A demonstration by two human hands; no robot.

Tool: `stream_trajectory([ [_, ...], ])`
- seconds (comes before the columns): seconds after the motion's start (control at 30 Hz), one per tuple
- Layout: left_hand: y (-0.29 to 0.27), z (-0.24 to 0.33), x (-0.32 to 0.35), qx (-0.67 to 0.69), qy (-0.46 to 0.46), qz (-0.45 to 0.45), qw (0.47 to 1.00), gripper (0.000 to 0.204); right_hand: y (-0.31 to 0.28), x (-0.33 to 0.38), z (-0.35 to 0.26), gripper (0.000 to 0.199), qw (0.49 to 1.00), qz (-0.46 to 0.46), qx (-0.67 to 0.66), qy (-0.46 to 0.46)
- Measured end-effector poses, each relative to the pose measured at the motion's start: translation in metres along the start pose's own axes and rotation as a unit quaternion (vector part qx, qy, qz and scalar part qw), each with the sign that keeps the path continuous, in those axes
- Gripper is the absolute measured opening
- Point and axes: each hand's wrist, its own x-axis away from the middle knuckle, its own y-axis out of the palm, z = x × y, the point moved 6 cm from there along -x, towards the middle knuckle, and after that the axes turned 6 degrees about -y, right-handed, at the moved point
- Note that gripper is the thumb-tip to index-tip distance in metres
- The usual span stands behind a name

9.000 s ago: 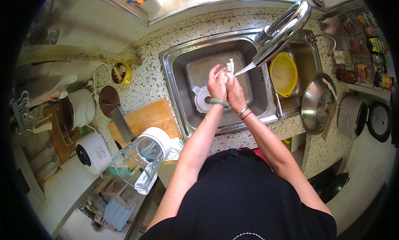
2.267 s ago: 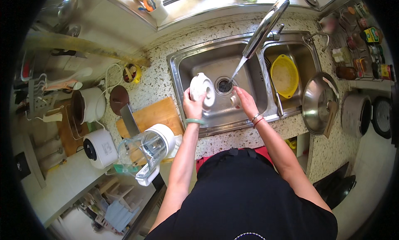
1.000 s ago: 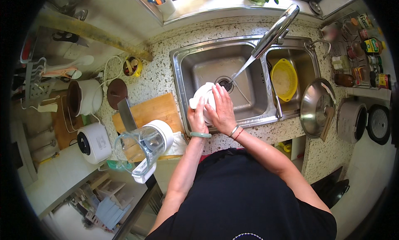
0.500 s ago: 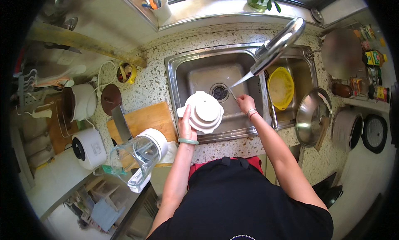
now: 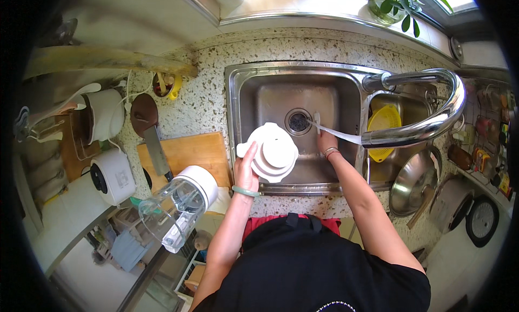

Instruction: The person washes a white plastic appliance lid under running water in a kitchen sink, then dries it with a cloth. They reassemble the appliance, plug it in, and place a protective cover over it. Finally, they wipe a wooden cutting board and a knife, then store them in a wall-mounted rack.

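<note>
My left hand (image 5: 247,170) grips a round white plastic lid (image 5: 278,152) with stepped rings and small tabs, tilted over the near left part of the large sink basin (image 5: 270,93). A green bangle is on that wrist. My right hand (image 5: 326,143) is low in the basin, its fingers closed on a slim whitish piece (image 5: 317,121) whose kind I cannot make out. Water from the chrome faucet (image 5: 416,133) streams past this hand toward the drain (image 5: 299,121). Part of the right hand's fingers is hidden by the stream.
Left of the sink lie a wooden cutting board (image 5: 189,152), a knife (image 5: 155,150) and a clear jug with a white collar (image 5: 178,209). The smaller basin holds a yellow colander (image 5: 385,123). A metal pan lid (image 5: 413,182) stands at the right.
My view has turned, so the faucet appears farther right and nearer. My right hand has moved further under the stream. The left hand still holds the white lid.
</note>
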Motion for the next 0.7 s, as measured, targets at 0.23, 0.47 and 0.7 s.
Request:
stream_trajectory([
  [0.23,0.004,-0.009,0.0,0.007,-0.006,-0.024,1.0,0.045,-0.065,0.053,-0.053,0.018,0.896,-0.049,-0.431,0.097],
  [0.47,0.006,-0.009,0.008,-0.066,0.017,-0.051,0.996,0.04,-0.148,0.101,-0.052,0.014,0.999,-0.032,0.009,-0.028],
  [0.7,0.021,-0.03,0.011,0.03,-0.07,-0.096,0.992,0.046,-0.236,0.133,-0.051,0.022,0.975,0.177,-0.028,-0.133],
])
